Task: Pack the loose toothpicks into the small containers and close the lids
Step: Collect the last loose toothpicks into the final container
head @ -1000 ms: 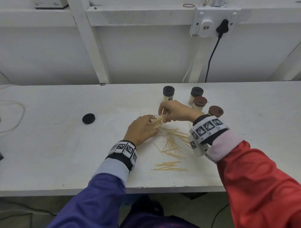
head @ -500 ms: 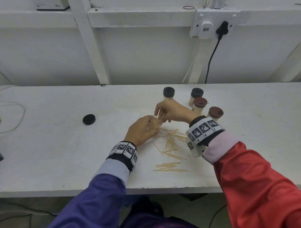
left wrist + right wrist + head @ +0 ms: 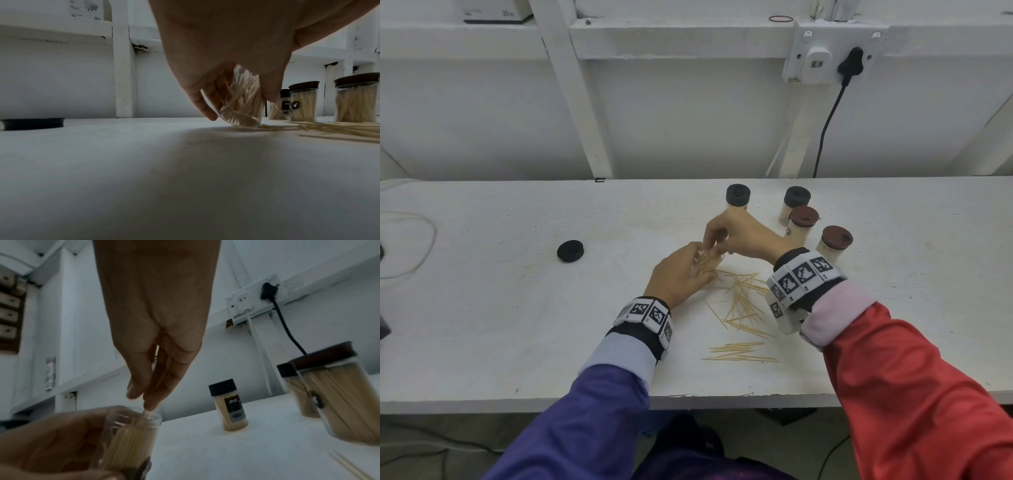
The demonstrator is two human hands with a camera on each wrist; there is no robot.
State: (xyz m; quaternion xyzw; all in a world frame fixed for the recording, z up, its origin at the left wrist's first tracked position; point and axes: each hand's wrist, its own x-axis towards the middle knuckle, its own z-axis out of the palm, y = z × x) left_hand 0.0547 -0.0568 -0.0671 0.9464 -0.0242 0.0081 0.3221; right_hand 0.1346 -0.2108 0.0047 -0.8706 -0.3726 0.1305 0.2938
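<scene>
My left hand (image 3: pixel 681 274) grips a clear open container (image 3: pixel 240 104) (image 3: pixel 131 436) tilted on the white table, nearly full of toothpicks. My right hand (image 3: pixel 726 236) hovers just above its mouth, fingertips (image 3: pixel 148 404) pinching a toothpick that pokes into the opening. Loose toothpicks (image 3: pixel 743 305) lie scattered on the table between my wrists, with a tidier row (image 3: pixel 739 353) nearer the front edge. A loose black lid (image 3: pixel 570 251) (image 3: pixel 33 123) rests on the table to the left.
Several filled, lidded containers stand behind my right hand: two with black lids (image 3: pixel 737 196) (image 3: pixel 796 198) and two with brown lids (image 3: pixel 804 219) (image 3: pixel 835 240). A wall socket with a black cable (image 3: pixel 825 123) hangs behind. A pale cord (image 3: pixel 421 233) loops at far left.
The right hand rose from beside the container to above its mouth. The toothpicks sticking out of the opening have gone down inside. The left hand stays put.
</scene>
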